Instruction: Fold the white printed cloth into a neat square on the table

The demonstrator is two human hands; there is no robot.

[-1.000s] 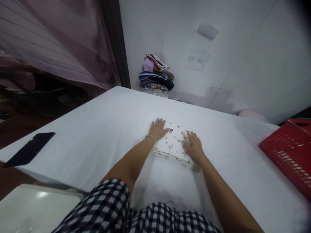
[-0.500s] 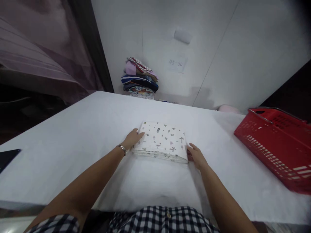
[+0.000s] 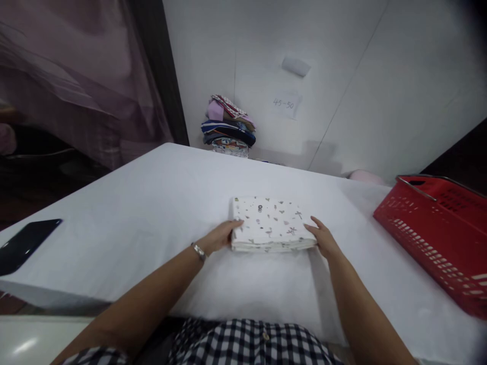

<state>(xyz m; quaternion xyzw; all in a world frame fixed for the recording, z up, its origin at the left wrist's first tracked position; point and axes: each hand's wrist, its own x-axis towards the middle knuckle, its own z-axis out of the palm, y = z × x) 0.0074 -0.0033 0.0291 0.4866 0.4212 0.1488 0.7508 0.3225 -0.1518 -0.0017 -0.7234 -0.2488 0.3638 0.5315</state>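
A folded white cloth printed with small plants and animals lies in the middle of the white-covered table. Its layered edge faces me. My left hand grips the cloth's left side, thumb on top and the other fingers hidden at its edge or beneath. On the opposite side, my right hand holds the near right corner, with the thumb over the top and the lower fingers out of sight. A metal bracelet is on my left wrist.
A red plastic basket stands at the table's right. A dark phone lies at the left edge. Behind the table, a stack of folded fabrics sits by the wall, below a paper marked "45-50". Purple sheer fabric hangs at left.
Both hands have closed on the cloth's sides, the left sliding nearer to me along its edge. The cloth's near edge now looks straighter. The whole view has shifted, showing more of the phone.
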